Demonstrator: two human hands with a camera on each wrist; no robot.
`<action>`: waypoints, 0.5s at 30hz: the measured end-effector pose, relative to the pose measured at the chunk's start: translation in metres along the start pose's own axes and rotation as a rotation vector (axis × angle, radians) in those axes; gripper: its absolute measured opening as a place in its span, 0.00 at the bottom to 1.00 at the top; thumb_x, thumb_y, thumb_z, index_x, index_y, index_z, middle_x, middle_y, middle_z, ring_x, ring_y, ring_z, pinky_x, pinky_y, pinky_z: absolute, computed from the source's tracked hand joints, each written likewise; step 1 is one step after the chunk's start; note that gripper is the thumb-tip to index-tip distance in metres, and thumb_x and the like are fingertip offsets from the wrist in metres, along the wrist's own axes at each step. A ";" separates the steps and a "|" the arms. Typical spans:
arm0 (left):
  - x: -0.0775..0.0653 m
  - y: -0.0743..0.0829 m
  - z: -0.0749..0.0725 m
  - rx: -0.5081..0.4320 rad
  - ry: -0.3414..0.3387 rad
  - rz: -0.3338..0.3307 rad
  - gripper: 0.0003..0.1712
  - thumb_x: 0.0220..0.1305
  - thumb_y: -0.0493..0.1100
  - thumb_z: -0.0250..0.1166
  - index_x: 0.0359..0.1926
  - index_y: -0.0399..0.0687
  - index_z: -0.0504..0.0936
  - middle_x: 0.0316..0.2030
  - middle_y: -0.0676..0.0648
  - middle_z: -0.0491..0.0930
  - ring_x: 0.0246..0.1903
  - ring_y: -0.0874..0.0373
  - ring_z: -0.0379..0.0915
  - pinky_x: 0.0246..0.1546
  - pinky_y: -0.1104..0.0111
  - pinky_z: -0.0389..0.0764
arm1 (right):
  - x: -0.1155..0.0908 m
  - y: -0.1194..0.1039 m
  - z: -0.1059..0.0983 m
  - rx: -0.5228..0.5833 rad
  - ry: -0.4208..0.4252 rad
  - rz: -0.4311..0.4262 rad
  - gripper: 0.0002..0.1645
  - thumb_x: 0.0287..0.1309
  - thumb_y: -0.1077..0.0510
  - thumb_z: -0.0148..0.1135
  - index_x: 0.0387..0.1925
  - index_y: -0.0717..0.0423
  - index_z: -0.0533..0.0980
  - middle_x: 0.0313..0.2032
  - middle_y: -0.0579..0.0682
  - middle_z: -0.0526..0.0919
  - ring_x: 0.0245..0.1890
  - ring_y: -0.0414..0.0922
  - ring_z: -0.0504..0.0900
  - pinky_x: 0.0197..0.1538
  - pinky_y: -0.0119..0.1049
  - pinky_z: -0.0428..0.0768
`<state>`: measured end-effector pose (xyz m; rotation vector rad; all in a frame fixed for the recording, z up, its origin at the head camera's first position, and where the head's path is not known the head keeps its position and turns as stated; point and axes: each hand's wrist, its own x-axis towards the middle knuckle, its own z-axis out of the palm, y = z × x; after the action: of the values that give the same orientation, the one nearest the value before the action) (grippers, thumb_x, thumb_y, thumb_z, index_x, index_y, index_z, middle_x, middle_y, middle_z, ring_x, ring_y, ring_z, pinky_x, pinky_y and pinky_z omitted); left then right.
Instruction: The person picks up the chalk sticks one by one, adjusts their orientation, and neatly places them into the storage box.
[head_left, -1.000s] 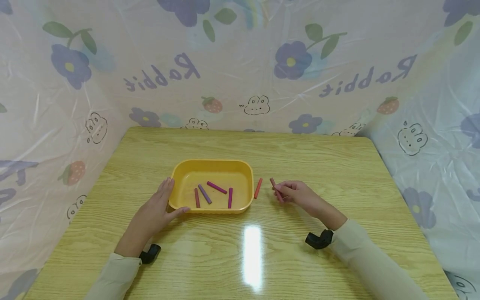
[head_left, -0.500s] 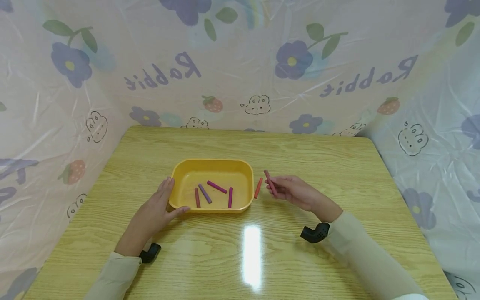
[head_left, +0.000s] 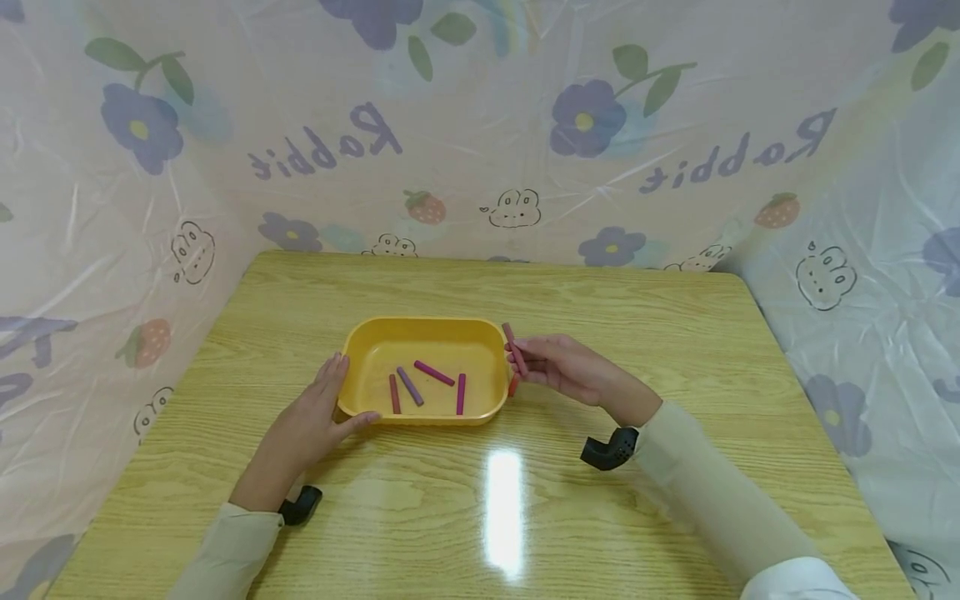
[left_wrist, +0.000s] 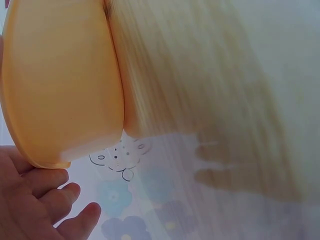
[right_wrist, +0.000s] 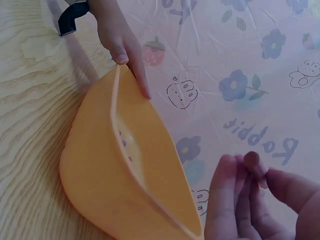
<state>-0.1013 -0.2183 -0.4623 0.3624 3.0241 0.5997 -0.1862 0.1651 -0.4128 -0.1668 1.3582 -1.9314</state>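
Observation:
My left hand [head_left: 310, 423] rests at the left end of a yellow plastic basin [head_left: 420, 421], fingers straight along its side wall and thumb on the front rim. My right hand [head_left: 573, 371] pinches a dark red crayon [head_left: 513, 346] between thumb and fingers, at the basin's right rim. Its round end shows in the right wrist view. Inside the basin lie a brownish-red crayon [head_left: 394, 395], a purple crayon [head_left: 410, 387] and two magenta ones. An orange-red crayon [head_left: 513, 385] lies on the table just right of the basin, partly hidden by the right hand.
The wood-grain table [head_left: 420, 517] reaches back to a pale patterned curtain [head_left: 465, 125] that also hangs on both sides. Black curved wrist pieces [head_left: 609, 450] sit at both cuffs. A bright reflection lies on the table in front of the basin.
My right hand has moved left and a little away from me with the dark red crayon, from the table to the basin's right rim, partly covering the orange-red crayon. The left hand has stayed put.

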 end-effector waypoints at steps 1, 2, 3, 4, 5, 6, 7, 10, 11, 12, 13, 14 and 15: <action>0.000 0.000 0.000 -0.001 0.000 0.002 0.61 0.55 0.73 0.53 0.72 0.42 0.37 0.71 0.38 0.40 0.68 0.41 0.42 0.60 0.44 0.55 | 0.002 -0.001 0.002 -0.004 -0.002 -0.001 0.19 0.68 0.59 0.49 0.51 0.71 0.72 0.45 0.59 0.79 0.43 0.47 0.80 0.56 0.43 0.71; 0.000 0.000 0.000 0.000 -0.001 0.002 0.61 0.54 0.74 0.53 0.73 0.42 0.37 0.71 0.38 0.40 0.68 0.41 0.42 0.61 0.44 0.55 | 0.003 -0.002 0.004 -0.006 -0.003 -0.002 0.18 0.68 0.59 0.49 0.50 0.70 0.73 0.44 0.58 0.79 0.43 0.47 0.80 0.56 0.42 0.72; 0.000 0.001 -0.001 0.000 -0.003 0.003 0.61 0.54 0.74 0.53 0.72 0.41 0.37 0.71 0.38 0.40 0.68 0.41 0.41 0.61 0.44 0.55 | 0.005 -0.004 0.006 -0.005 -0.003 -0.003 0.17 0.68 0.59 0.49 0.49 0.69 0.74 0.43 0.58 0.79 0.42 0.46 0.80 0.55 0.41 0.73; 0.000 0.001 -0.001 0.000 -0.004 0.005 0.61 0.55 0.74 0.53 0.72 0.41 0.37 0.71 0.38 0.40 0.68 0.41 0.41 0.61 0.44 0.55 | 0.007 -0.005 0.007 -0.007 0.001 -0.005 0.15 0.68 0.59 0.49 0.47 0.67 0.75 0.43 0.57 0.79 0.41 0.46 0.81 0.53 0.39 0.75; 0.000 0.001 -0.001 0.001 -0.003 0.006 0.61 0.54 0.74 0.53 0.72 0.42 0.37 0.71 0.38 0.40 0.68 0.42 0.41 0.61 0.44 0.55 | 0.008 -0.005 0.009 -0.006 0.000 -0.009 0.15 0.68 0.60 0.49 0.46 0.66 0.76 0.42 0.57 0.80 0.40 0.46 0.81 0.51 0.37 0.77; 0.000 0.001 -0.001 0.002 -0.003 0.007 0.61 0.54 0.74 0.53 0.73 0.42 0.37 0.71 0.38 0.40 0.68 0.42 0.41 0.61 0.45 0.56 | 0.010 -0.006 0.010 -0.010 -0.001 -0.012 0.14 0.68 0.60 0.49 0.45 0.66 0.76 0.42 0.57 0.80 0.39 0.45 0.81 0.49 0.37 0.78; 0.000 0.001 -0.001 0.004 -0.003 0.008 0.61 0.54 0.74 0.53 0.73 0.42 0.37 0.71 0.38 0.40 0.68 0.42 0.41 0.61 0.45 0.56 | 0.012 -0.007 0.011 -0.015 0.000 -0.014 0.14 0.68 0.60 0.49 0.45 0.66 0.76 0.41 0.56 0.80 0.39 0.45 0.81 0.49 0.37 0.78; 0.000 0.001 -0.002 0.002 -0.004 0.008 0.61 0.54 0.74 0.54 0.73 0.42 0.37 0.71 0.39 0.39 0.69 0.42 0.41 0.61 0.45 0.56 | 0.017 -0.009 0.014 -0.051 -0.004 -0.036 0.14 0.68 0.60 0.49 0.44 0.66 0.76 0.41 0.56 0.80 0.38 0.44 0.82 0.49 0.38 0.78; 0.000 0.001 -0.002 -0.001 -0.005 0.007 0.61 0.54 0.73 0.54 0.73 0.43 0.37 0.71 0.39 0.39 0.69 0.42 0.41 0.61 0.45 0.56 | 0.018 -0.009 0.015 -0.064 -0.003 -0.043 0.14 0.68 0.60 0.49 0.44 0.66 0.76 0.41 0.56 0.81 0.38 0.44 0.82 0.50 0.39 0.77; 0.000 0.001 -0.002 -0.002 -0.005 0.007 0.61 0.54 0.73 0.54 0.73 0.42 0.37 0.71 0.39 0.39 0.69 0.42 0.41 0.61 0.45 0.55 | 0.020 -0.010 0.015 -0.083 0.000 -0.050 0.14 0.67 0.60 0.50 0.44 0.67 0.76 0.41 0.56 0.81 0.37 0.44 0.82 0.50 0.39 0.77; 0.000 0.001 -0.002 -0.002 -0.005 0.007 0.61 0.54 0.73 0.54 0.73 0.42 0.37 0.71 0.39 0.39 0.69 0.42 0.41 0.61 0.45 0.55 | 0.022 -0.011 0.016 -0.097 0.008 -0.057 0.14 0.67 0.60 0.50 0.44 0.67 0.76 0.40 0.56 0.81 0.37 0.44 0.82 0.50 0.40 0.77; 0.000 0.001 -0.002 -0.002 -0.006 0.006 0.61 0.54 0.74 0.54 0.73 0.42 0.37 0.71 0.39 0.38 0.68 0.42 0.41 0.61 0.45 0.55 | 0.023 -0.012 0.017 -0.113 0.015 -0.064 0.14 0.67 0.60 0.51 0.45 0.68 0.76 0.40 0.56 0.81 0.37 0.44 0.82 0.51 0.40 0.76; -0.001 0.001 -0.002 -0.001 -0.005 0.007 0.61 0.54 0.74 0.53 0.73 0.42 0.37 0.71 0.39 0.39 0.68 0.42 0.41 0.61 0.45 0.56 | 0.025 -0.013 0.017 -0.123 0.025 -0.066 0.15 0.66 0.59 0.51 0.45 0.68 0.76 0.40 0.56 0.81 0.37 0.44 0.82 0.51 0.41 0.76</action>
<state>-0.1008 -0.2187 -0.4599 0.3734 3.0186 0.6002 -0.2015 0.1382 -0.4023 -0.2515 1.5061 -1.9100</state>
